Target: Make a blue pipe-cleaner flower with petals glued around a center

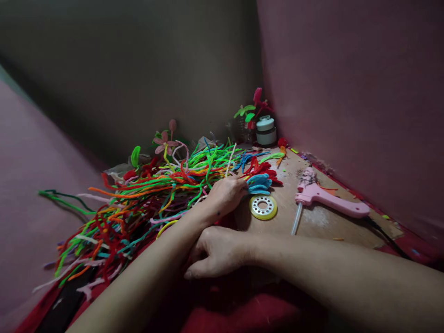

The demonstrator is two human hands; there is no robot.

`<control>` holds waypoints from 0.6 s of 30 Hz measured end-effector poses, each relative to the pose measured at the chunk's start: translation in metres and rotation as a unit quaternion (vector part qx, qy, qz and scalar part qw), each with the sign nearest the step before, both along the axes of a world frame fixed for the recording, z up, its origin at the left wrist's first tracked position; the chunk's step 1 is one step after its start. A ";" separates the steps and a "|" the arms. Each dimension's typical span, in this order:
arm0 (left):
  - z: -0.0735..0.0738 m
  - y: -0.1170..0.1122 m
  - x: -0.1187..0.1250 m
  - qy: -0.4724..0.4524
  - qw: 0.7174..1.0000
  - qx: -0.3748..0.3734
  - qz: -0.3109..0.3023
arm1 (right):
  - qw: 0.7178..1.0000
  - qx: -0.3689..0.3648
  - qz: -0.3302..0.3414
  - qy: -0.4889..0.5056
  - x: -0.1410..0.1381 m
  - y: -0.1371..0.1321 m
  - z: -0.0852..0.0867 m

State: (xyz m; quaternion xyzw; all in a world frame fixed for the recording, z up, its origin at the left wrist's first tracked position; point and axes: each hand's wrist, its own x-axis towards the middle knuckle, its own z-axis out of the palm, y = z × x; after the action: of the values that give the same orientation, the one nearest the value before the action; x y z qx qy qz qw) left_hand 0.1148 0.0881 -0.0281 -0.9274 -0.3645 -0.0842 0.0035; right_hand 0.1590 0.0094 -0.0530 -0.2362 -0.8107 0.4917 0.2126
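My left hand (pixel 226 194) reaches forward over the wooden board (pixel 322 219), knuckles up and fingers curled. Its fingertips pinch the edge of a blue pipe-cleaner piece (pixel 259 184) lying beside red pipe-cleaner shapes (pixel 264 170). My right hand (pixel 217 253) crosses in from the right and rests against my left forearm over red cloth (pixel 249 314). Its fingers are curled under and nothing shows in them. A big heap of loose pipe cleaners (pixel 145 199) in green, red, orange, white and other colours spreads to the left of my left hand.
A roll of clear tape (pixel 263 206) lies just right of my left hand. A pink glue gun (pixel 329 199) with its cord lies further right. In the corner stand a small white-lidded jar (pixel 266 130) and finished pipe-cleaner flowers (pixel 255 108). Walls close in behind and right.
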 end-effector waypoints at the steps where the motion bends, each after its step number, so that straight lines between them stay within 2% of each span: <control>1: -0.001 0.001 -0.001 0.010 1.000 0.003 -0.010 | 1.000 0.015 -0.002 -0.007 0.000 0.001 -0.001; 5: -0.002 0.002 -0.003 -0.014 1.000 0.002 -0.011 | 0.997 0.069 -0.003 -0.031 0.000 0.002 -0.003; 9: -0.002 0.004 -0.001 -0.053 0.998 -0.005 0.018 | 0.998 0.070 -0.004 0.009 0.000 0.004 -0.005; 18: -0.010 0.011 -0.001 -0.111 0.990 -0.036 0.081 | 0.996 0.082 -0.017 -0.006 0.001 0.004 -0.003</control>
State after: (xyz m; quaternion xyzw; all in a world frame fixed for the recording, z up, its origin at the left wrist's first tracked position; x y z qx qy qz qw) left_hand 0.1135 0.0992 -0.0384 -0.8790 -0.4396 -0.1730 -0.0638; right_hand 0.1603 0.0138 -0.0558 -0.2345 -0.8458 0.4180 0.2343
